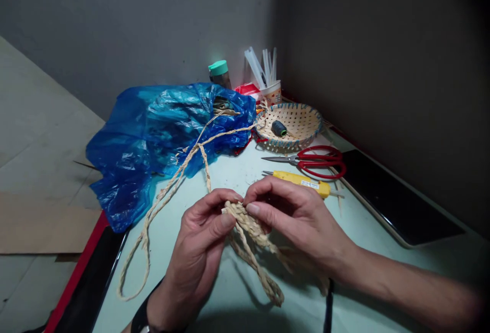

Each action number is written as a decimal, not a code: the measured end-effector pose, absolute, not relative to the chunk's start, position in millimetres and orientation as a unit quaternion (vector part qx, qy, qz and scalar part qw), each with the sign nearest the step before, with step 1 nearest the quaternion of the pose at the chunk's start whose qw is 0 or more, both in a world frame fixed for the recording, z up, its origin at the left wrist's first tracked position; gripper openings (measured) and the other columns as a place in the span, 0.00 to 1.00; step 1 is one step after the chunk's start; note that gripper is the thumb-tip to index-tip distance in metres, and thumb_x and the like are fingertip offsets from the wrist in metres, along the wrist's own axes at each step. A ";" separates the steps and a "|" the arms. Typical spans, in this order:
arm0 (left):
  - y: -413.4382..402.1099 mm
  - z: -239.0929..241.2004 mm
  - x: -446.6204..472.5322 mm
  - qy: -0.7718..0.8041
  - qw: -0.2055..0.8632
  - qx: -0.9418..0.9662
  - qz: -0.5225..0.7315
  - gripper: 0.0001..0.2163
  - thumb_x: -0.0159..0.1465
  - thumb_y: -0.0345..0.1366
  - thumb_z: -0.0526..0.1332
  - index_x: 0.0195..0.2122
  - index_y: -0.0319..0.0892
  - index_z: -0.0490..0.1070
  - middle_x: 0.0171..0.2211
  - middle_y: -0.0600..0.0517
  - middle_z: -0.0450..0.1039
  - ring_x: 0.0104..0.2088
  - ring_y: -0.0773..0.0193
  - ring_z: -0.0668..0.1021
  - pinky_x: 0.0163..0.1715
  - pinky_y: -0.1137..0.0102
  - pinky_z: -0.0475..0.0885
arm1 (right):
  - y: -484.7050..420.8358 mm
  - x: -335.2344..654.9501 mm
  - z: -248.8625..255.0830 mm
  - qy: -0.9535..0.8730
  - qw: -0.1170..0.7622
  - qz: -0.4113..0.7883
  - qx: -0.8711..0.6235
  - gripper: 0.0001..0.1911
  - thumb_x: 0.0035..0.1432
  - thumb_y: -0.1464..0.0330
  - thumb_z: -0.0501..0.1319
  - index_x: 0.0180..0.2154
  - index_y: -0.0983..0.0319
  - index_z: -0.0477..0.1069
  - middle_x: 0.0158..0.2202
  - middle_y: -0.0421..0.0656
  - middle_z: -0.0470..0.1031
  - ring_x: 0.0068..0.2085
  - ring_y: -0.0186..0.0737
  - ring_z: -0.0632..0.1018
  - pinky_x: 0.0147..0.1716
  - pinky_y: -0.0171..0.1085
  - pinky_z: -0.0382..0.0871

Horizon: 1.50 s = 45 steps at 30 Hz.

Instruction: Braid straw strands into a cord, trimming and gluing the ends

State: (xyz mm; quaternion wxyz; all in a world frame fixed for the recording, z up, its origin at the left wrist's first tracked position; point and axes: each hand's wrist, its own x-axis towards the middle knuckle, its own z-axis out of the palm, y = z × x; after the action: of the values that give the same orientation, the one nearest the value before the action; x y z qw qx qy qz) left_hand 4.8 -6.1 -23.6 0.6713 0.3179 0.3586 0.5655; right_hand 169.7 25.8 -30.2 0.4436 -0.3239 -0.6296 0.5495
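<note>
A piece of braided straw cord (250, 223), pale and folded into a thick plaited strip, is held above the table between my hands. My left hand (204, 231) pinches its upper left end between thumb and fingers. From the right, my right hand (293, 215) grips the strip near its top with thumb and index finger. A loop of the cord (264, 277) hangs below the strip. More twisted cord (147, 228) runs in a long loop across the table on the left, towards the blue plastic bag (172, 124).
Red-handled scissors (319, 161) and a yellow tool with a metal tip (294, 180) lie beyond my right hand. Behind them stands a woven basket (306, 119) holding a dark thread spool (278, 128). A black flat device (398, 198) lies at right. A green-capped bottle (219, 70) stands by the wall.
</note>
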 end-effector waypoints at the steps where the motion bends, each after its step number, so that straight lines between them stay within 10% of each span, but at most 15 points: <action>1: -5.5 -22.8 4.1 0.356 0.677 0.316 0.562 0.06 0.58 0.29 0.69 0.37 0.43 0.80 0.35 0.54 0.78 0.31 0.69 0.79 0.37 0.75 0.75 | 26.1 171.0 -29.5 -0.624 0.435 0.566 -0.318 0.05 0.66 0.69 0.58 0.37 0.59 0.73 0.29 0.34 0.72 0.29 0.29 0.73 0.31 0.29 0.67; 17: 3.0 -13.7 -10.1 0.409 0.514 0.399 0.640 0.04 0.55 0.30 0.70 0.33 0.43 0.80 0.35 0.54 0.73 0.36 0.68 0.73 0.37 0.77 0.70 | 5.4 168.2 -26.5 -0.814 0.327 0.354 -0.323 0.32 0.59 0.54 0.63 0.59 0.64 0.61 0.49 0.52 0.77 0.47 0.54 0.77 0.44 0.47 0.70; 22: 4.1 -14.9 -10.3 0.401 0.506 0.410 0.644 0.02 0.56 0.31 0.70 0.31 0.43 0.80 0.34 0.53 0.75 0.38 0.68 0.74 0.38 0.78 0.70 | 2.8 165.2 -38.8 -0.848 0.331 0.280 -0.305 0.19 0.65 0.69 0.54 0.56 0.66 0.60 0.44 0.52 0.77 0.41 0.49 0.78 0.42 0.46 0.71; 37: 6.3 -16.0 -9.9 0.412 0.595 0.318 0.613 0.08 0.58 0.29 0.69 0.39 0.42 0.82 0.37 0.52 0.81 0.35 0.69 0.78 0.39 0.76 0.73 | 10.8 168.0 -31.3 -0.775 0.348 0.399 -0.346 0.18 0.68 0.63 0.54 0.57 0.60 0.62 0.52 0.47 0.76 0.52 0.45 0.76 0.50 0.42 0.70; 45: 8.3 -18.4 -7.1 0.400 0.606 0.274 0.631 0.14 0.57 0.27 0.70 0.44 0.48 0.81 0.40 0.53 0.82 0.37 0.71 0.79 0.42 0.78 0.73 | 12.7 166.3 -30.3 -0.764 0.349 0.417 -0.347 0.11 0.71 0.62 0.48 0.38 0.56 0.67 0.32 0.40 0.77 0.34 0.41 0.79 0.34 0.38 0.71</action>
State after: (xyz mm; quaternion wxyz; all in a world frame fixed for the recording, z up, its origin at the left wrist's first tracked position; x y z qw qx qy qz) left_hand -7.1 8.3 -18.4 0.6059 0.2743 0.3999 0.6306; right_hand 166.3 12.7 -30.3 0.3486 -0.3474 -0.7642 0.4169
